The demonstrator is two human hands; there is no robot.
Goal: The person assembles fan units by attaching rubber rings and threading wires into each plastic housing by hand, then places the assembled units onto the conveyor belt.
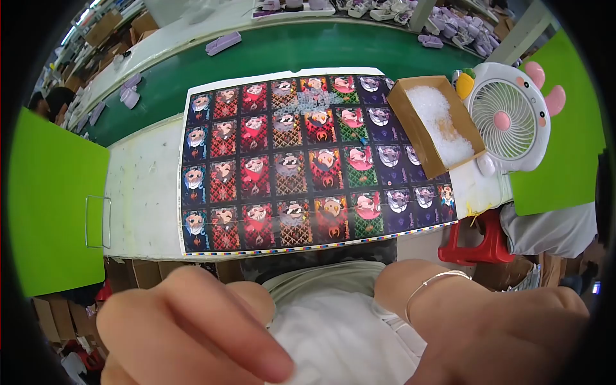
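Close to the camera, my left hand (192, 330) is raised at the lower left, its fingers curled; what they may hold cannot be made out. My right hand (513, 333) is at the lower right, its fingers cut off by the dark frame edge, with a thin bracelet at the wrist. Both hands are in front of the table edge, apart from the things on it. A large printed sheet (264, 199) with rows of cartoon cards lies flat on the table. Small clear pieces (314, 100) are heaped on its upper part. A cardboard box (410, 131) of clear bits overlaps its right side.
A white fan (504, 119) with pink ears stands right of the box. Green panels (54, 199) flank the white table (138, 186). Behind runs a green conveyor (276, 54) with lilac parts (223, 43). A red stool (478, 240) is below right, beside a person's light sleeve or clothing.
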